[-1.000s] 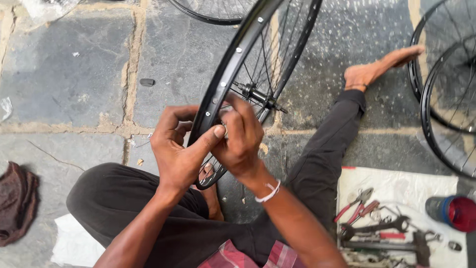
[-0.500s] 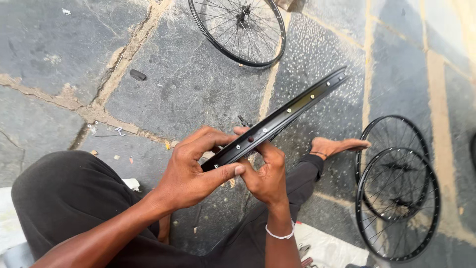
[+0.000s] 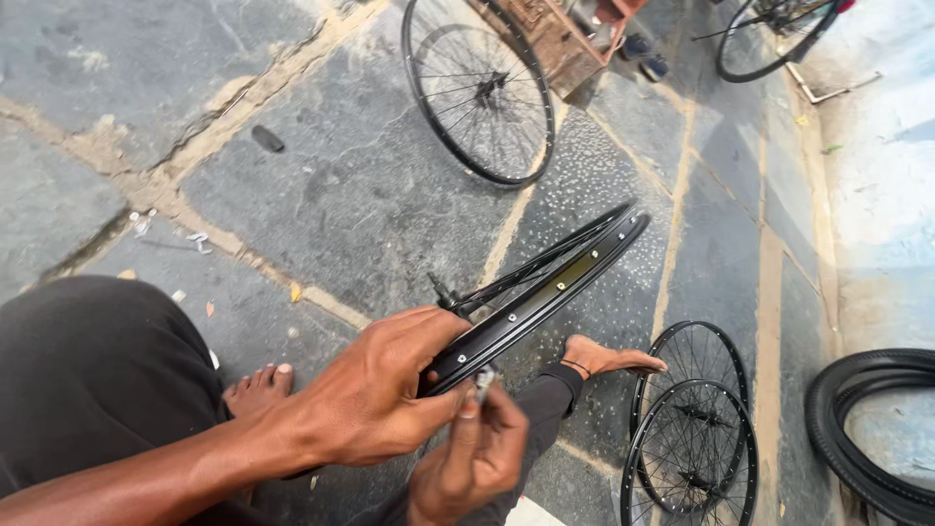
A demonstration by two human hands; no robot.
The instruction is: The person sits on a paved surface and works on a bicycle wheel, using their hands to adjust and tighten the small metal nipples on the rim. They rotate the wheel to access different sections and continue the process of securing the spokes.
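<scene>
Bicycle wheel rim (image 3: 545,292), gripped by left hand (image 3: 375,394); right hand (image 3: 477,453) fingers pinching small metal nipple (image 3: 484,378) at rim, liable to slip and drop.

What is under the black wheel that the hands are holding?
Under the black spoked wheel rim lie grey stone paving and a bare foot. The left hand hides the ground nearest it.

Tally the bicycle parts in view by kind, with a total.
Spoked wheels: 5 - one in the left hand, with the right hand at its rim; one standing; two stacked; one top right
Tyres: 1
Total: 6
</scene>
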